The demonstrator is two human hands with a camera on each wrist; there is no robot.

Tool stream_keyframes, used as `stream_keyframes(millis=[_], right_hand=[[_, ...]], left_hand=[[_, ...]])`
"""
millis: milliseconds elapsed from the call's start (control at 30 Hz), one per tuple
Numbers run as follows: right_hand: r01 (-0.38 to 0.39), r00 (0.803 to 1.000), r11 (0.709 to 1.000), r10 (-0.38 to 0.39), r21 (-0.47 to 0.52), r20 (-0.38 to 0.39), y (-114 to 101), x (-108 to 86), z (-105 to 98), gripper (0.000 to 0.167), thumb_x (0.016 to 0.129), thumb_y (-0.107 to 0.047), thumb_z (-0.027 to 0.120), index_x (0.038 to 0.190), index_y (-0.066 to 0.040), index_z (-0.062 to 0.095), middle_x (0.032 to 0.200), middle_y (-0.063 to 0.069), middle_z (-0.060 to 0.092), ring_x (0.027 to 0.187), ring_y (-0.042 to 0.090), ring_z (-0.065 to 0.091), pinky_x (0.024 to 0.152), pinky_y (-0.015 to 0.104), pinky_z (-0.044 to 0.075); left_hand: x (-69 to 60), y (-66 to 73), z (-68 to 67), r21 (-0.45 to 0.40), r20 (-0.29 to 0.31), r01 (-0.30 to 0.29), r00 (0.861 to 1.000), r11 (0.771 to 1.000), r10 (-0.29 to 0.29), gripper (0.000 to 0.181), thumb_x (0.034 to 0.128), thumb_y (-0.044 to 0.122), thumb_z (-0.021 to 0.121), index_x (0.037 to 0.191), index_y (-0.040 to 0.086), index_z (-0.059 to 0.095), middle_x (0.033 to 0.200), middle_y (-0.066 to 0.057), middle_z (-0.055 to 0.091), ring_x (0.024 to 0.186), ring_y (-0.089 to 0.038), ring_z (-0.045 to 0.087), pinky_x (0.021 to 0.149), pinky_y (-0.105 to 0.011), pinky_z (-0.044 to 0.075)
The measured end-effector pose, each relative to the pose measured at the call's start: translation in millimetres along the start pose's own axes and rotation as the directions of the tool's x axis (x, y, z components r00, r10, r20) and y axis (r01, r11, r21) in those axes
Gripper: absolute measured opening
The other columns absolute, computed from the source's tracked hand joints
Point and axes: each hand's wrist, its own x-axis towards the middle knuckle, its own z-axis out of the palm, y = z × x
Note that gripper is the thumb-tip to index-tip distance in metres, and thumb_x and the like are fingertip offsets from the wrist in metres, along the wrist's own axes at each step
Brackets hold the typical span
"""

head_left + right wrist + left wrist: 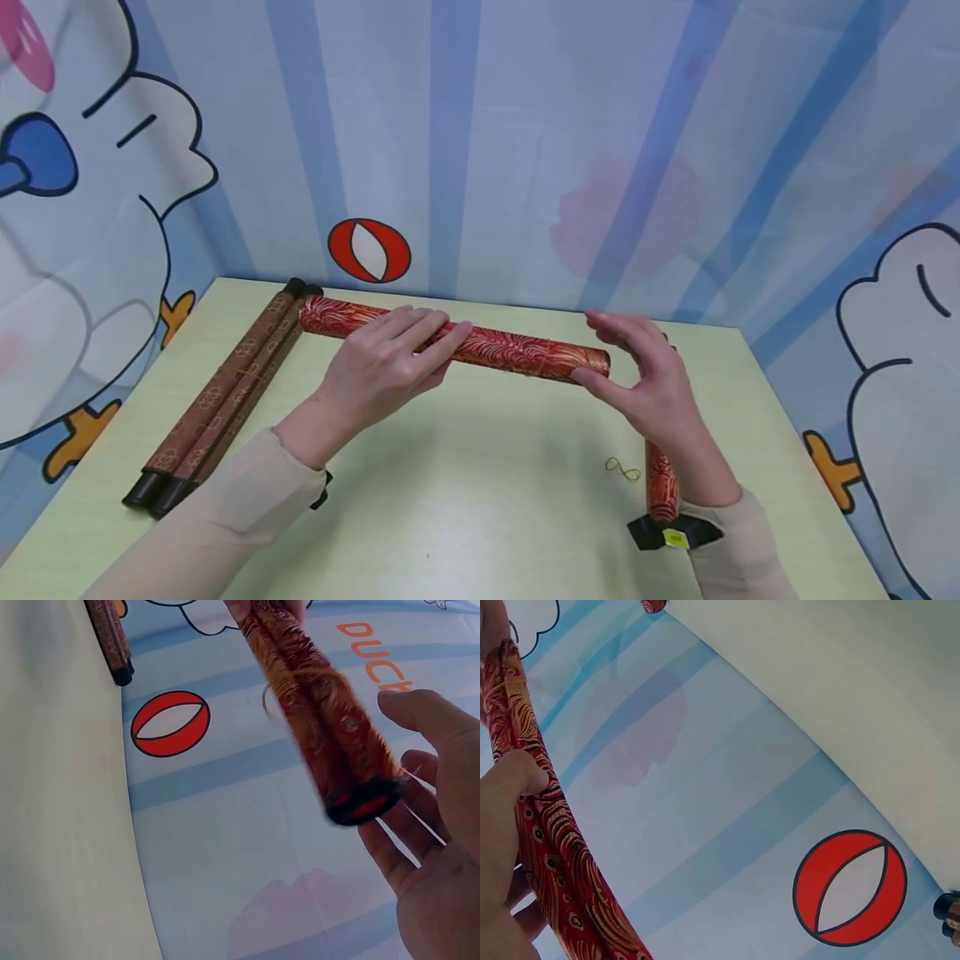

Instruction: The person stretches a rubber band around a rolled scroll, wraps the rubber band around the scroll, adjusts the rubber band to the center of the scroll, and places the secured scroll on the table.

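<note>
A red and gold patterned roll (502, 350), with a groove along its length in both wrist views, is held above the table. My left hand (393, 350) grips it around its middle, thumb pressed on the patterned surface (577, 862). A thin yellowish elastic band (311, 673) loops around the roll toward its right end. At that end my right hand (645, 379) has its thumb and fingers spread apart around the tip. In the right wrist view its fingers (405, 829) lie beside the dark end rim; whether they touch it is hard to tell.
Two brown patterned rolls with black ends (217, 392), banded together, lie at the table's left. Another red roll (662, 483) lies at the right, partly hidden by my right forearm. A loose yellow elastic band (622, 470) is beside it. A printed cloth backdrop (510, 167) rises behind the table.
</note>
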Motion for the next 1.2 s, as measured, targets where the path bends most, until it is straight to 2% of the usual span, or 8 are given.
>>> stream_keyframes(millis=[167, 367, 667, 800, 900, 1033, 1100, 1200], right_hand=[[0.03, 1.0, 0.996, -0.03, -0.079, -0.006, 0, 0.7, 3, 0.062, 0.087, 0.0, 0.084, 0.146, -0.011, 0.067, 0.141, 0.011, 0.064, 0.129, 0.022, 0.06, 0.108, 0.028, 0.047], [0.068, 0.995, 0.988, -0.077, -0.139, -0.06, -2, 0.1, 1, 0.054, 0.086, -0.002, 0.084, 0.139, -0.007, 0.071, 0.138, 0.015, 0.063, 0.132, 0.033, 0.054, 0.104, 0.057, 0.044], [0.12, 0.99, 0.973, -0.132, -0.196, -0.048, -4, -0.8, -1, 0.044, 0.088, -0.006, 0.085, 0.13, -0.01, 0.075, 0.135, 0.013, 0.065, 0.13, 0.034, 0.054, 0.101, 0.052, 0.045], [0.174, 0.98, 0.952, -0.192, -0.25, -0.05, -6, 0.0, -1, 0.04, 0.101, -0.037, 0.077, 0.128, -0.009, 0.075, 0.131, 0.014, 0.067, 0.124, 0.037, 0.055, 0.095, 0.047, 0.045], [0.233, 0.963, 0.924, -0.262, -0.304, -0.058, -8, 1.8, 0, 0.047, 0.103, -0.048, 0.07, 0.125, -0.007, 0.076, 0.124, 0.015, 0.068, 0.117, 0.039, 0.057, 0.106, 0.05, 0.045], [0.302, 0.933, 0.859, -0.355, -0.412, -0.055, -15, 4.8, 0, 0.034, 0.091, -0.024, 0.087, 0.117, -0.004, 0.077, 0.112, 0.017, 0.07, 0.108, 0.042, 0.061, 0.119, 0.063, 0.039], [0.325, 0.922, 0.818, -0.386, -0.474, -0.035, -18, 6.8, 1, 0.033, 0.083, -0.014, 0.089, 0.112, -0.004, 0.078, 0.104, 0.016, 0.07, 0.102, 0.041, 0.063, 0.111, 0.063, 0.046], [0.357, 0.907, 0.76, -0.42, -0.543, 0.009, -21, 11.3, 2, 0.025, 0.085, -0.019, 0.088, 0.101, -0.003, 0.077, 0.093, 0.015, 0.068, 0.093, 0.04, 0.062, 0.092, 0.059, 0.053]], left_hand=[[1.0, 3.1, 2.2, -0.009, -0.017, -0.009, 1.0, 1.0, 0.009, 0.048, 0.0813, 0.019, 0.09, 0.126, 0.011, 0.077, 0.103, -0.009, 0.077, 0.091, -0.025, 0.075, 0.081, -0.036, 0.066], [0.9, 3.0, 3.3, 0.0, -0.001, 0.001, 1.0, 1.0, -0.001, 0.049, 0.081, 0.02, 0.091, 0.127, 0.011, 0.077, 0.104, -0.009, 0.077, 0.092, -0.025, 0.075, 0.079, -0.036, 0.066], [0.9, 3.8, 4.9, -0.001, 0.004, 0.005, 1.0, 1.0, -0.005, 0.049, 0.0816, 0.021, 0.09, 0.128, 0.011, 0.076, 0.104, -0.009, 0.078, 0.092, -0.026, 0.075, 0.079, -0.036, 0.066], [4.0, 4.9, 4.1, 0.003, -0.002, 0.005, 1.0, 1.0, -0.005, 0.05, 0.0811, 0.021, 0.091, 0.128, 0.011, 0.076, 0.104, -0.009, 0.078, 0.091, -0.026, 0.075, 0.078, -0.036, 0.066], [6.4, 6.3, 4.0, 0.006, -0.007, 0.007, 1.0, 1.0, -0.007, 0.05, 0.0804, 0.02, 0.091, 0.127, 0.01, 0.076, 0.104, -0.009, 0.078, 0.091, -0.026, 0.076, 0.077, -0.036, 0.066], [9.6, 8.3, 4.5, 0.016, -0.001, 0.016, 1.0, 1.0, -0.016, 0.049, 0.0812, 0.02, 0.09, 0.126, 0.01, 0.076, 0.105, -0.011, 0.078, 0.091, -0.026, 0.076, 0.078, -0.037, 0.066], [11.2, 9.1, 4.4, 0.022, 0.008, 0.019, 1.0, 1.0, -0.019, 0.048, 0.0822, 0.02, 0.09, 0.127, 0.009, 0.076, 0.106, -0.012, 0.079, 0.091, -0.027, 0.077, 0.079, -0.038, 0.066], [12.2, 10.2, 4.9, 0.033, 0.024, 0.022, 0.999, 0.999, -0.023, 0.047, 0.083, 0.02, 0.089, 0.127, 0.009, 0.076, 0.107, -0.013, 0.079, 0.092, -0.028, 0.078, 0.082, -0.04, 0.066]])
